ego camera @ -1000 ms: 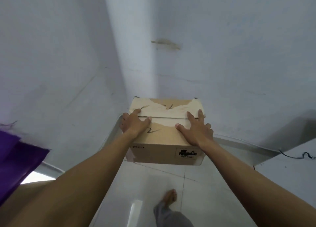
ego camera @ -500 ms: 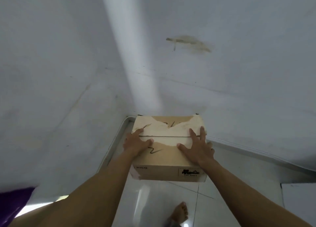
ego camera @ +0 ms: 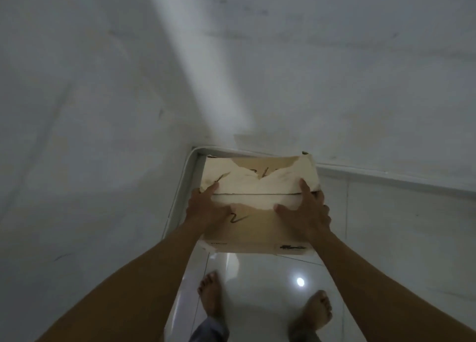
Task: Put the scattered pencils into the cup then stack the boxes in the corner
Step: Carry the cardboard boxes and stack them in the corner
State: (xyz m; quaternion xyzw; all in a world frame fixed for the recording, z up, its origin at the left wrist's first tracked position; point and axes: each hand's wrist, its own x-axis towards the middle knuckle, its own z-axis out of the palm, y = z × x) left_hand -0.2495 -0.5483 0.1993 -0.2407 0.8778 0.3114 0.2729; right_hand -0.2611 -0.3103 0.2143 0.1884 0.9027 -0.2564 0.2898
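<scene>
A tan cardboard box (ego camera: 257,228) with torn pale tape and black scribbles on its lid sits low in the corner where two white walls meet. My left hand (ego camera: 206,209) holds its top left edge, with the index finger and thumb lying on the lid. On the top right edge is my right hand (ego camera: 306,211), index finger pointing forward, thumb spread on the lid, outer fingers bent over the side. Whether the box rests on the floor I cannot tell. No pencils, cup or other boxes are in view.
Glossy white floor tiles (ego camera: 386,238) spread to the right of the box. A white skirting strip (ego camera: 180,194) runs along the left wall. My bare feet (ego camera: 211,295) stand just behind the box.
The box has come down and deeper into the corner. My right hand has slid out to the box's right edge. The purple cloth on the left has left the view, and both feet now show.
</scene>
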